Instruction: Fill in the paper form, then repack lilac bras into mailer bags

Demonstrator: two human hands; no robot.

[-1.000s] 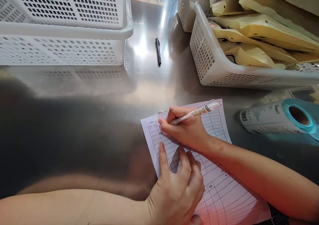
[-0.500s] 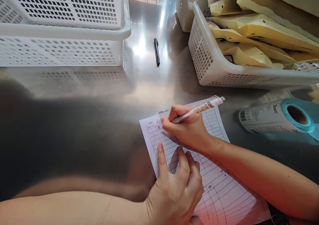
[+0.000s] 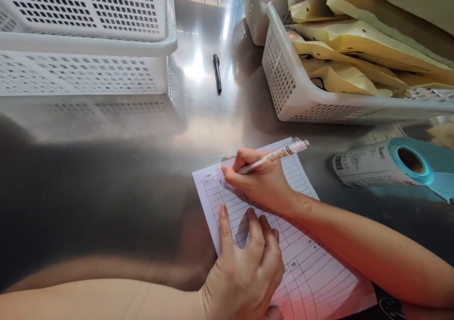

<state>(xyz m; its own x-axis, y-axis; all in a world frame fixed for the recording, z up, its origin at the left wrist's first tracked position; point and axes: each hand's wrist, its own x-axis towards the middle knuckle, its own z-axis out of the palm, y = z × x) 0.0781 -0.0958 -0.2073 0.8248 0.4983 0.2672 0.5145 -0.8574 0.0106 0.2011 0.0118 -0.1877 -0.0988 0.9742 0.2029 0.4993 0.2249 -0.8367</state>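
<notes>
A white printed form [image 3: 301, 244] with ruled table lines lies at a slant on the metal table. My right hand [image 3: 260, 180] is closed around a clear pen [image 3: 278, 154], its tip hidden behind my fingers near the form's upper left rows. A few handwritten marks show in the first row beside my fingertips. My left hand [image 3: 244, 268] rests on the lower part of the paper, thumb and fingers spread, with nothing in it.
A black marker [image 3: 217, 74] lies on the metal table [image 3: 117, 178]. White perforated baskets [image 3: 85, 48] stand at the back left. Another white basket [image 3: 294, 88] holds yellow paper packets [image 3: 354, 46]. A roll of labels [image 3: 379, 164] with blue backing lies at the right.
The whole view has shifted slightly, so things appear further left. More handwriting shows in the form's first row beside my right hand. My left hand stays on the paper.
</notes>
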